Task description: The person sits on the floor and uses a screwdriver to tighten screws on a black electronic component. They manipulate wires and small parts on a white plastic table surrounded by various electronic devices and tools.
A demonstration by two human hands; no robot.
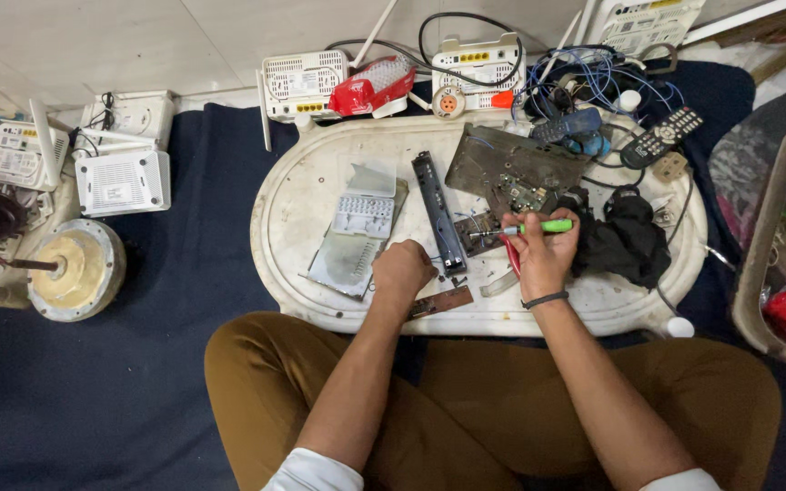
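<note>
right grip (543, 247) clenched on green screwdriver (522, 229), left grip (402, 270) fisted on white tray (293, 218) near its front edge

The tray (302, 209) looks like scuffed, matt white plastic. The plate (349, 259) on it is dull grey metal. The screwdriver (539, 227) has a glossy green plastic handle. The cloth (625, 238) is matt black.

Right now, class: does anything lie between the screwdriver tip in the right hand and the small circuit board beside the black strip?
Nothing visible does. The right hand holds the green screwdriver, tip directly over the small circuit board.
</note>
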